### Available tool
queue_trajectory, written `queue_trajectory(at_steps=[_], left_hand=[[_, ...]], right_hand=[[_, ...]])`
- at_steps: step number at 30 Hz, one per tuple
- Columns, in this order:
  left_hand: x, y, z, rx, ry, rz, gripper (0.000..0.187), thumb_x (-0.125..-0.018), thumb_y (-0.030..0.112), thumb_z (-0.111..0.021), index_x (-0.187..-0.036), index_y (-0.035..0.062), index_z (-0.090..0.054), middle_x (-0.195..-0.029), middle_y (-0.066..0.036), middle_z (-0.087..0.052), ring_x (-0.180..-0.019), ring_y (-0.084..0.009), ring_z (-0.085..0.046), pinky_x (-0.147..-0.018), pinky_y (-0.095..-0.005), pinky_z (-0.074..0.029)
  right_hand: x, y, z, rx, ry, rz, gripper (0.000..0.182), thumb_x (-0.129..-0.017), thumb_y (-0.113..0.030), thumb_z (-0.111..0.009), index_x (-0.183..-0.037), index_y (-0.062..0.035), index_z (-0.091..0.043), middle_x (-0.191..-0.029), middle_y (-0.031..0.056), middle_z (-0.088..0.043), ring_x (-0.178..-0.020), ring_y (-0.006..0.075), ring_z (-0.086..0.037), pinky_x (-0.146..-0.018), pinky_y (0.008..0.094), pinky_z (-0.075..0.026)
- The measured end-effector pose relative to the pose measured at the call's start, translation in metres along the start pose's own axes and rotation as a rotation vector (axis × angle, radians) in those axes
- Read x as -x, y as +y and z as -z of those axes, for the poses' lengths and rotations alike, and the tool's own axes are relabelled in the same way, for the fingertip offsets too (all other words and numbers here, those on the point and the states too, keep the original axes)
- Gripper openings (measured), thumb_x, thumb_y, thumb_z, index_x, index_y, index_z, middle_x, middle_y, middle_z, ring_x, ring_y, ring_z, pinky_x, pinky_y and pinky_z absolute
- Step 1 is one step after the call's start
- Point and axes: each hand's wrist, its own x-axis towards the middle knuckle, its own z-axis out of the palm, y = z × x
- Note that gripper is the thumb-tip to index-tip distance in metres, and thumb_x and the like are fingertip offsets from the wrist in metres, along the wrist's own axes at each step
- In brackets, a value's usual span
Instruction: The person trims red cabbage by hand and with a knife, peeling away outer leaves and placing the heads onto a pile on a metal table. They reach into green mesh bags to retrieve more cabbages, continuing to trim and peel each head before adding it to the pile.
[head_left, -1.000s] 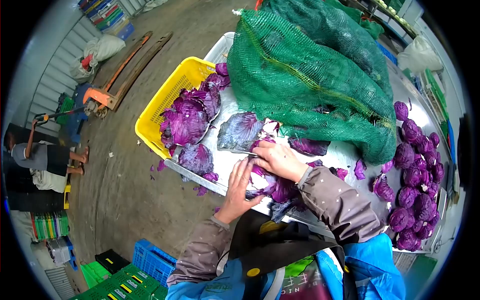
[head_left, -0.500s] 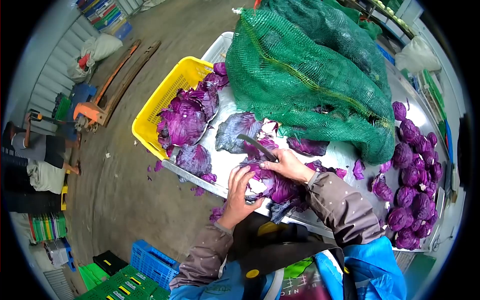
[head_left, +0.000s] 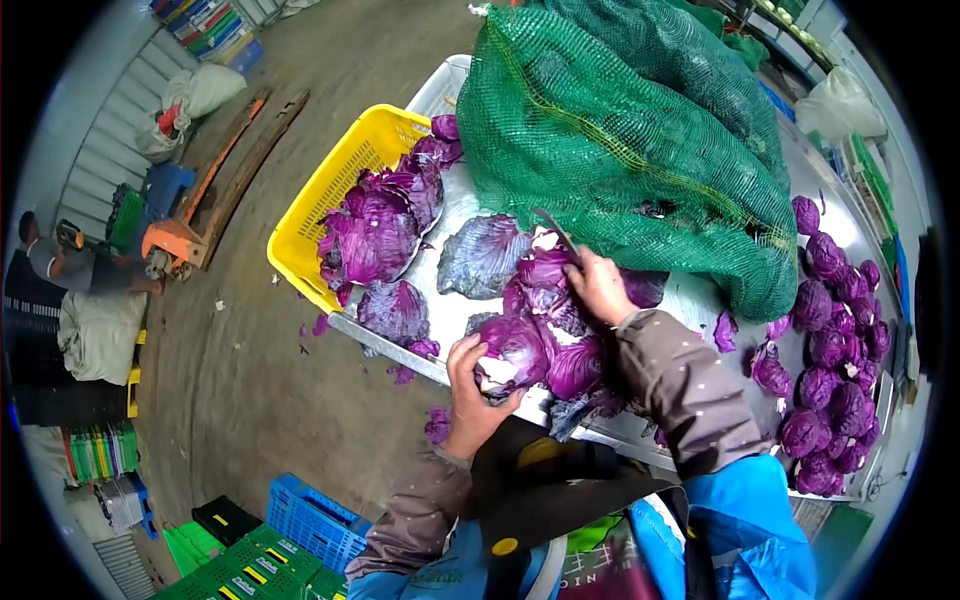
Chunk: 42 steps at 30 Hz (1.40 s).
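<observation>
My left hand [head_left: 474, 398] grips a purple cabbage [head_left: 514, 352] from its left side, its pale cut stem end towards my palm. In my right hand [head_left: 603, 290] is a knife [head_left: 556, 230], its dark blade pointing up and away, clear of the cabbage. Loose purple leaves and cabbage pieces [head_left: 580, 366] lie under and beside my right wrist. Beyond them rests a large greyish outer leaf [head_left: 483, 257] on the metal table [head_left: 455, 210].
A yellow crate [head_left: 308, 215] full of purple leaves stands at the left edge. A green mesh sack [head_left: 620, 150] covers the back. Trimmed cabbages [head_left: 825, 345] are heaped at the right. Far left, a person [head_left: 70, 262] stands near an orange pallet jack [head_left: 175, 240].
My right hand with the knife has lifted up and right, away from the cabbage. More of the cabbage now shows, still held by my left hand.
</observation>
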Motion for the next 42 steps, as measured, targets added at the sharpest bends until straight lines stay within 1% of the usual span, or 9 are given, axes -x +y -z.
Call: queue_trajectory(at_steps=[3, 5, 8, 16, 19, 26, 33, 37, 42], left_hand=[[-0.005, 0.002, -0.001, -0.002, 0.006, 0.026, 0.076, -0.062, 0.015, -0.078, -0.125, 0.0038, -0.038, -0.126, -0.017, -0.037, -0.122, -0.0357, -0.034, -0.102, -0.0450, -0.031], [-0.009, 0.004, -0.005, -0.012, 0.002, 0.035, 0.076, -0.062, 0.016, -0.079, -0.125, 0.0037, -0.038, -0.126, -0.017, -0.037, -0.122, -0.0353, -0.035, -0.102, -0.0451, -0.031], [-0.008, 0.003, -0.007, -0.036, 0.027, 0.053, 0.078, -0.063, 0.018, -0.077, -0.128, 0.0040, -0.035, -0.125, -0.017, -0.036, -0.119, -0.0326, -0.036, -0.101, -0.0445, -0.030], [-0.037, 0.034, 0.012, -0.280, -0.236, 0.004, 0.082, -0.058, 0.021, -0.080, -0.129, 0.0077, -0.043, -0.116, -0.017, -0.036, -0.111, -0.0343, -0.036, -0.096, -0.0451, -0.032], [-0.046, 0.039, 0.010, -0.293, -0.271, -0.010, 0.077, -0.055, 0.021, -0.081, -0.124, 0.0090, -0.050, -0.114, -0.017, -0.036, -0.108, -0.0344, -0.037, -0.094, -0.0454, -0.032], [-0.028, 0.021, 0.034, -0.153, -0.214, 0.205, 0.079, -0.058, 0.023, -0.080, -0.127, 0.0076, -0.042, -0.115, -0.018, -0.035, -0.113, -0.0352, -0.039, -0.096, -0.0439, -0.036], [-0.059, 0.004, 0.030, -0.159, -0.181, 0.082, 0.087, -0.061, 0.033, -0.081, -0.131, 0.0063, -0.037, -0.122, -0.023, -0.040, -0.113, -0.0376, -0.044, -0.096, -0.0418, -0.038], [-0.079, -0.001, 0.038, -0.198, -0.482, 0.229, 0.088, -0.062, 0.036, -0.080, -0.134, 0.0084, -0.038, -0.119, -0.018, -0.050, -0.107, -0.0313, -0.054, -0.091, -0.0390, -0.044], [-0.061, -0.039, 0.040, 0.830, -0.105, 0.811, 0.058, -0.082, 0.033, -0.062, -0.130, 0.0077, -0.041, -0.120, -0.013, -0.051, -0.106, -0.0259, -0.056, -0.090, -0.0420, -0.048]], right_hand=[[0.017, -0.055, 0.046, -0.066, -0.247, -0.115, 0.073, -0.077, -0.042, -0.070, -0.124, 0.0067, -0.043, -0.075, 0.0272, -0.061, -0.076, 0.0374, -0.064, -0.071, 0.0422, -0.049], [0.039, -0.056, 0.035, -0.162, -0.332, 0.076, 0.062, -0.078, -0.042, -0.070, -0.115, 0.0056, -0.053, -0.074, 0.0235, -0.062, -0.071, 0.0324, -0.063, -0.066, 0.0392, -0.049], [0.053, -0.054, 0.023, -0.510, -0.349, -0.141, 0.038, -0.078, -0.030, -0.070, -0.091, 0.0056, -0.064, -0.061, 0.0157, -0.057, -0.057, 0.0213, -0.057, -0.056, 0.0351, -0.046], [0.048, -0.056, 0.034, -0.056, -0.390, 0.093, 0.026, -0.068, -0.017, -0.069, -0.081, 0.0052, -0.063, -0.071, 0.0255, -0.060, -0.074, 0.0384, -0.063, -0.067, 0.0434, -0.050], [0.044, -0.057, 0.041, -0.323, -0.431, -0.194, 0.028, -0.067, -0.018, -0.070, -0.081, 0.0047, -0.064, -0.073, 0.0255, -0.062, -0.073, 0.0375, -0.064, -0.068, 0.0420, -0.050], [0.049, -0.001, 0.020, -0.038, -0.199, -0.151, 0.029, -0.067, -0.019, -0.070, -0.080, 0.0057, -0.063, -0.074, 0.0257, -0.062, -0.075, 0.0391, -0.063, -0.071, 0.0431, -0.049], [0.043, -0.076, 0.044, -0.267, -0.152, -0.054, 0.025, -0.071, -0.016, -0.064, -0.086, 0.0036, -0.063, -0.065, 0.0224, -0.059, -0.064, 0.0362, -0.062, -0.067, 0.0403, -0.049], [0.037, -0.075, 0.037, -0.339, -0.065, 0.020, 0.024, -0.070, -0.016, -0.064, -0.086, 0.0018, -0.064, -0.066, 0.0203, -0.061, -0.062, 0.0303, -0.063, -0.065, 0.0368, -0.050], [0.011, -0.014, 0.073, -0.667, 0.157, -0.332, 0.018, -0.079, -0.011, -0.064, -0.088, 0.0038, -0.059, -0.069, 0.0039, -0.061, -0.057, 0.0083, -0.055, -0.048, 0.0239, -0.044]])
